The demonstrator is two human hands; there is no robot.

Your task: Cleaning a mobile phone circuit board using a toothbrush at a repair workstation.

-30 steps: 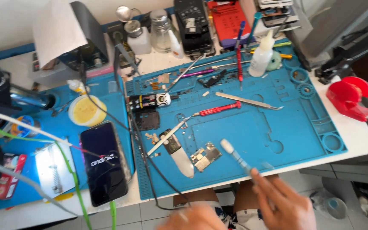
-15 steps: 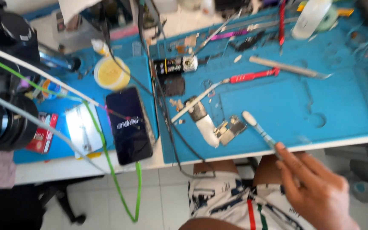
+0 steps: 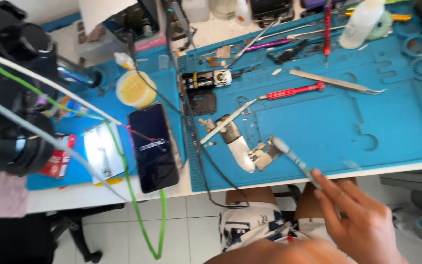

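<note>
My right hand (image 3: 355,220) is at the lower right, below the table's front edge, and holds a thin pale brush (image 3: 294,159) by its handle. The brush head rests against a small circuit board (image 3: 262,156) near the front of the blue work mat (image 3: 343,122). A white and black oblong part (image 3: 235,144) lies just left of the board. Only a strip of my left hand or forearm (image 3: 269,253) shows at the bottom edge, and its fingers are hidden.
A black phone (image 3: 153,146) with a lit screen lies left of the mat. A round yellow tub (image 3: 135,89), a red screwdriver (image 3: 294,91), steel tweezers (image 3: 338,82) and a white bottle (image 3: 362,19) are nearby. Black equipment (image 3: 6,98) and green and white cables fill the left.
The view has swung left and closer to the table. My right hand has brought the brush head onto the small circuit board.
</note>
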